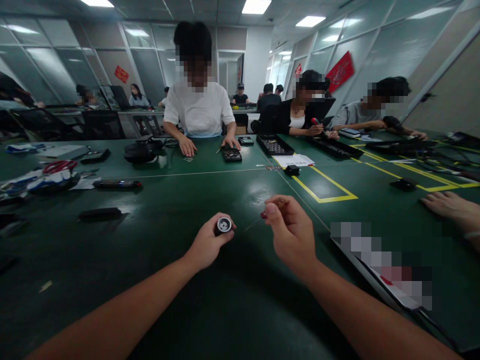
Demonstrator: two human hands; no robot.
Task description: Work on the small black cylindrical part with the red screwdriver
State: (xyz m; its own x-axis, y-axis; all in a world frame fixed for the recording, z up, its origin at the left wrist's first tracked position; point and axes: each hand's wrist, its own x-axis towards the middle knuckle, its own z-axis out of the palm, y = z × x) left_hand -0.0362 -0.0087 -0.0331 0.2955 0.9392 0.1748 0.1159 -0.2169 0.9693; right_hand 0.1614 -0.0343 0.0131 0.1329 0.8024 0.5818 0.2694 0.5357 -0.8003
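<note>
My left hand [207, 243] grips a small black cylindrical part [223, 225] with a pale round face turned up at me. My right hand [290, 231] is closed in a pinch around a thin tool [258, 221] whose fine shaft slants down toward the left, ending a little to the right of the cylinder. Both hands hover over the dark green table [157, 250], a hand's width apart.
A flat device [378, 270] lies at my right. Another person's hand [450, 207] rests at the right edge. Black bars [100, 213] [117, 184] and clutter lie to the left. Yellow tape [322, 192] marks a rectangle ahead. Several people work across the table.
</note>
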